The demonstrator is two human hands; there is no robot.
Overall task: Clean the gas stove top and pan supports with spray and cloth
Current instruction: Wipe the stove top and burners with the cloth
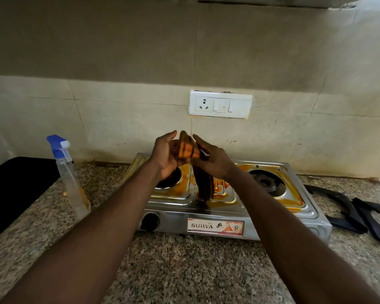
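A two-burner steel gas stove (219, 224) stands on the granite counter, its top smeared with orange stains. Both my hands are raised above its middle. An orange and brown striped cloth (188, 151) sits between them, with a long part hanging down to the stove top. My left hand (166, 157) cups the cloth from the left with curled fingers. My right hand (213, 159) grips it from the right. Two black pan supports (347, 209) lie on the counter right of the stove. A clear spray bottle (71, 178) with a blue and white nozzle stands to the left.
A black mat or tray (15, 189) lies at the far left of the speckled counter (184, 270). A white socket and switch plate (221, 104) is on the tiled wall behind the stove. The stove's black knob (150, 221) faces me.
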